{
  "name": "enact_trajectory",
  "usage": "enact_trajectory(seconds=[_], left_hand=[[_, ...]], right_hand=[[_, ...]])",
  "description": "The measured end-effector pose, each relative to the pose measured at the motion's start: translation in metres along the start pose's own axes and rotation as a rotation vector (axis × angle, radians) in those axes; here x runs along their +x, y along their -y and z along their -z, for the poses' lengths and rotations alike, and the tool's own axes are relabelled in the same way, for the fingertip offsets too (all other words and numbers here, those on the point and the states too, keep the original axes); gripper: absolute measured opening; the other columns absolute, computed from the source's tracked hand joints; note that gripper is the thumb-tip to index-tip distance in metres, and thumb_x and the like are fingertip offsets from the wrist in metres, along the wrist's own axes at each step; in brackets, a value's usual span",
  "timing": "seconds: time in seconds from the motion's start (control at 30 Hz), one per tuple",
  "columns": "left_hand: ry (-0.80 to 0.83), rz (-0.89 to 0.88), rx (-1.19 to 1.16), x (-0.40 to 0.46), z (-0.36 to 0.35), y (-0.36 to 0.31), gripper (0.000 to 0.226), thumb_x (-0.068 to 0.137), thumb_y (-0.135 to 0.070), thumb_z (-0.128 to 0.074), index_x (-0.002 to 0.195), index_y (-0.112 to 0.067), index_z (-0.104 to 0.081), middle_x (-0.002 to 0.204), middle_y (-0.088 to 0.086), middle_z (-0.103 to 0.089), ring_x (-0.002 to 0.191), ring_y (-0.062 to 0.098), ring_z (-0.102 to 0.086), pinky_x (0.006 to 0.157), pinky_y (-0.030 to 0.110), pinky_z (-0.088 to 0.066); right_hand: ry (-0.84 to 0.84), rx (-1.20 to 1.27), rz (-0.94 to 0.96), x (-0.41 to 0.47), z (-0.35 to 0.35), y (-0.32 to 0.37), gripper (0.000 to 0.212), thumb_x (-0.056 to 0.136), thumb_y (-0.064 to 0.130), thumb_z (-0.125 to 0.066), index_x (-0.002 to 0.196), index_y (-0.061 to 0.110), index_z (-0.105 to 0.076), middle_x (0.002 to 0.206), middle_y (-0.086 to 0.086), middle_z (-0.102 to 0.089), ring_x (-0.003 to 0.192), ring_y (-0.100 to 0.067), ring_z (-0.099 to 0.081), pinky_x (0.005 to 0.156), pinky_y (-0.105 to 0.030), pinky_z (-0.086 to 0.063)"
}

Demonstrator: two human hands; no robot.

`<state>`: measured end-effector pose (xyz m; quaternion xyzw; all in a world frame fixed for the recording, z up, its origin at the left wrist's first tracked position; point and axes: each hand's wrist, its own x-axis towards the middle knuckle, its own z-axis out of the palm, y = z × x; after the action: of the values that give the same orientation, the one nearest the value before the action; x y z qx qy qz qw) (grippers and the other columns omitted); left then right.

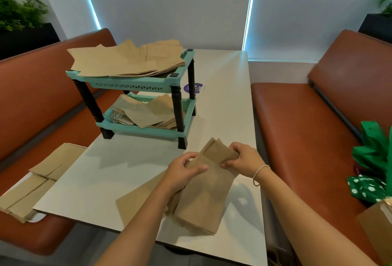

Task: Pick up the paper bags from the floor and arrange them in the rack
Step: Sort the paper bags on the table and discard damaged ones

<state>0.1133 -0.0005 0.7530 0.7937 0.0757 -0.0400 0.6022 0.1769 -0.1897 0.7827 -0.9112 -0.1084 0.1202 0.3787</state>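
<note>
Above the near part of the white table I hold a stack of flat brown paper bags. My left hand grips its left edge near the top, thumb across the front. My right hand pinches the upper right corner. A teal two-shelf rack with black posts stands on the table beyond my hands. Its top shelf carries a spread of brown bags, and smaller bags lie on the bottom shelf. Another bag lies flat on the table under my left forearm.
Orange benches flank the table, one on the left and one on the right. More flat brown bags lie on the left bench seat. Green bags and a brown box sit on the right bench. A purple sticker marks the table.
</note>
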Motion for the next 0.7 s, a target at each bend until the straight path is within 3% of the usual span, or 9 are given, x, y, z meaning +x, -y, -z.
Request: enact_trajectory(seconds=[0.1, 0.17, 0.3, 0.33, 0.4, 0.47, 0.5, 0.57, 0.7], left_hand=[[-0.050, 0.010, -0.006, 0.001, -0.006, 0.003, 0.018, 0.085, -0.044, -0.062, 0.099, -0.034, -0.065, 0.099, -0.008, -0.068, 0.096, 0.013, -0.063, 0.083, 0.030, -0.053], [-0.076, 0.059, -0.059, 0.002, -0.003, 0.008, 0.022, 0.090, -0.045, -0.054, 0.100, -0.030, -0.067, 0.100, -0.006, -0.067, 0.097, 0.013, -0.061, 0.081, 0.027, -0.050], [-0.081, 0.174, -0.004, 0.007, 0.009, 0.023, 0.030, 0.094, -0.046, -0.045, 0.106, -0.025, -0.063, 0.100, 0.000, -0.062, 0.092, 0.015, -0.056, 0.087, 0.033, -0.049], [-0.113, 0.207, 0.071, 0.010, 0.012, 0.028, 0.031, 0.094, -0.048, -0.046, 0.109, -0.025, -0.060, 0.103, 0.000, -0.061, 0.093, 0.015, -0.055, 0.090, 0.036, -0.049], [-0.180, 0.272, 0.477, 0.016, 0.021, 0.041, 0.040, 0.090, -0.049, -0.051, 0.122, -0.026, -0.051, 0.122, 0.003, -0.054, 0.110, 0.021, -0.049, 0.097, 0.040, -0.045], [-0.183, 0.302, 0.913, 0.017, 0.030, 0.051, 0.062, 0.085, -0.053, -0.057, 0.135, -0.023, -0.038, 0.138, 0.008, -0.039, 0.126, 0.028, -0.036, 0.103, 0.039, -0.035], [-0.182, 0.313, 1.012, 0.016, 0.034, 0.052, 0.071, 0.081, -0.057, -0.058, 0.138, -0.021, -0.034, 0.141, 0.009, -0.034, 0.128, 0.029, -0.032, 0.104, 0.039, -0.033], [-0.184, 0.352, 1.034, 0.017, 0.041, 0.051, 0.083, 0.074, -0.062, -0.063, 0.137, -0.018, -0.033, 0.140, 0.013, -0.031, 0.127, 0.031, -0.033, 0.103, 0.039, -0.035], [-0.120, 0.448, 0.804, 0.025, 0.046, 0.045, 0.099, 0.067, -0.051, -0.079, 0.141, -0.011, -0.027, 0.140, 0.016, -0.032, 0.126, 0.033, -0.041, 0.100, 0.040, -0.041]], right_hand=[[-0.042, -0.015, -0.002, -0.001, -0.002, -0.005, 0.033, 0.070, 0.015, -0.077, 0.067, 0.024, -0.046, 0.077, 0.003, -0.056, 0.076, -0.015, -0.049, 0.054, -0.017, -0.035], [-0.089, -0.039, 0.009, -0.003, -0.003, -0.007, 0.029, 0.069, 0.013, -0.076, 0.073, 0.022, -0.049, 0.080, 0.002, -0.057, 0.076, -0.015, -0.050, 0.053, -0.013, -0.034], [-0.095, -0.030, 0.016, -0.007, -0.007, -0.012, 0.031, 0.072, 0.007, -0.070, 0.088, 0.027, -0.051, 0.085, 0.000, -0.061, 0.077, -0.017, -0.055, 0.053, -0.007, -0.036], [-0.088, -0.034, 0.016, -0.007, -0.008, -0.012, 0.034, 0.073, 0.007, -0.069, 0.090, 0.029, -0.051, 0.086, -0.001, -0.061, 0.078, -0.018, -0.057, 0.055, -0.009, -0.038], [-0.077, -0.044, 0.013, -0.008, -0.008, -0.014, 0.038, 0.074, 0.006, -0.068, 0.095, 0.032, -0.052, 0.089, 0.000, -0.062, 0.080, -0.019, -0.059, 0.062, -0.015, -0.043], [-0.076, -0.053, 0.011, -0.008, -0.006, -0.016, 0.041, 0.074, 0.005, -0.068, 0.103, 0.032, -0.057, 0.093, 0.000, -0.064, 0.084, -0.019, -0.060, 0.069, -0.020, -0.047], [-0.075, -0.060, 0.012, -0.009, -0.005, -0.017, 0.043, 0.074, 0.005, -0.067, 0.107, 0.031, -0.059, 0.096, 0.000, -0.065, 0.087, -0.019, -0.061, 0.073, -0.022, -0.049], [-0.078, -0.066, 0.015, -0.009, -0.003, -0.020, 0.047, 0.074, 0.004, -0.067, 0.111, 0.031, -0.059, 0.098, 0.000, -0.066, 0.088, -0.019, -0.061, 0.078, -0.024, -0.051], [-0.039, -0.049, 0.001, -0.013, 0.004, -0.025, 0.062, 0.074, 0.001, -0.068, 0.126, 0.032, -0.052, 0.095, 0.001, -0.061, 0.092, -0.018, -0.060, 0.085, -0.023, -0.049]])
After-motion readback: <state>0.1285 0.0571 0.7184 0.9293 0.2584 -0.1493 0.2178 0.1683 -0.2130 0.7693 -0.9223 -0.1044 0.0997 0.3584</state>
